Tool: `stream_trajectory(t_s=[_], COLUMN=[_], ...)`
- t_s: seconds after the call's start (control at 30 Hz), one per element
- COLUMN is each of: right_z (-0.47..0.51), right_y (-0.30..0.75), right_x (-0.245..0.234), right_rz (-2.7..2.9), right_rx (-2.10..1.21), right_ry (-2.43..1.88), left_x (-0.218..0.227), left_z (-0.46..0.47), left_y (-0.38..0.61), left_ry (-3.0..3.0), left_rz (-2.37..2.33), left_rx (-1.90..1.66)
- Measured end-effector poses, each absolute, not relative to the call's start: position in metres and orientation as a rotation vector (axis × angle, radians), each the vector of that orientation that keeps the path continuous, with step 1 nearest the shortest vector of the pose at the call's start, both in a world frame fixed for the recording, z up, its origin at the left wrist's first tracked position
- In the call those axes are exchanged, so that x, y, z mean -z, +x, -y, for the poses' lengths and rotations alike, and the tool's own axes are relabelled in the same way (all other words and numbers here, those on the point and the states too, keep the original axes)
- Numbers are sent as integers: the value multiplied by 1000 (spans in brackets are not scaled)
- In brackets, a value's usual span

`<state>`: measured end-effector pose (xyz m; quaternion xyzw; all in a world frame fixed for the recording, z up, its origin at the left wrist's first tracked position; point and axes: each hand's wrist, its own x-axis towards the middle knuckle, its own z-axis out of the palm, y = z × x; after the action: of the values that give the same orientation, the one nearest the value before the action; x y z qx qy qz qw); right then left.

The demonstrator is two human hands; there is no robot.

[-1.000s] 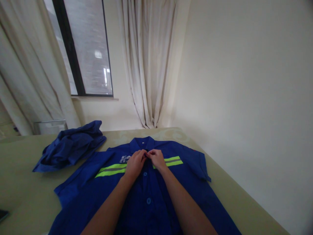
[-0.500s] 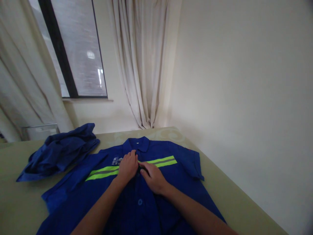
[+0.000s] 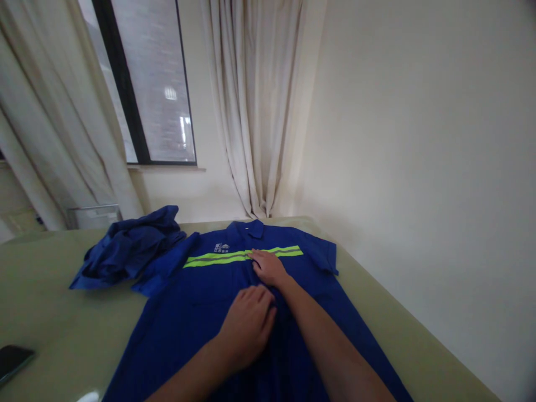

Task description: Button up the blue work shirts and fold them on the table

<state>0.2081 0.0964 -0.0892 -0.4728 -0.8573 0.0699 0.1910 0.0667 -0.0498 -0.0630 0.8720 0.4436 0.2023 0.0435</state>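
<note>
A blue short-sleeved work shirt lies front up, collar at the far end, with a yellow-green and grey stripe across its chest and white lettering at the left. My right hand rests on the chest by the front opening, its fingers stretched over the stripe. Nearer to me, my left hand is closed at the front edge of the shirt, fingers curled round the cloth. Its fingertips are partly hidden.
Another crumpled blue garment lies to the left of the shirt, touching its sleeve. A dark phone lies at the left edge of the green-covered table. A wall borders the right side; curtains hang behind.
My left hand has moved from the chest down the shirt front toward me. My right hand stays near the stripe, fingers now extended. The view has shifted left, bringing in the phone.
</note>
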Motion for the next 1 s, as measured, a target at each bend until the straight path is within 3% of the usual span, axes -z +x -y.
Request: stream_trajectory(t_s=[0.1,0.27,0.53,0.7,0.9,1.0], right_z=[-97,-63,-33,-30,108,173], right_y=[206,197,215,224,268,297], right_x=[78,74,92,64,25,28], right_rz=[2349,2306,2348,2200,2339,2554], right_rx=[-57,-42,-204,-78,-540,-490], right_ry=[-1511,-1552,-1475,-1432,-1127,-1087], left_x=[84,121,90,109,116,98], left_z=[101,119,126,156,174,178], left_y=[50,0,24,40,26,28], left_ry=[2827,2957,2894,3116,2867,2594], left_rz=[-1049,-1055,-1097,-716,-808,-952], left_rx=[-529,-502,-548,-719,-824,-831])
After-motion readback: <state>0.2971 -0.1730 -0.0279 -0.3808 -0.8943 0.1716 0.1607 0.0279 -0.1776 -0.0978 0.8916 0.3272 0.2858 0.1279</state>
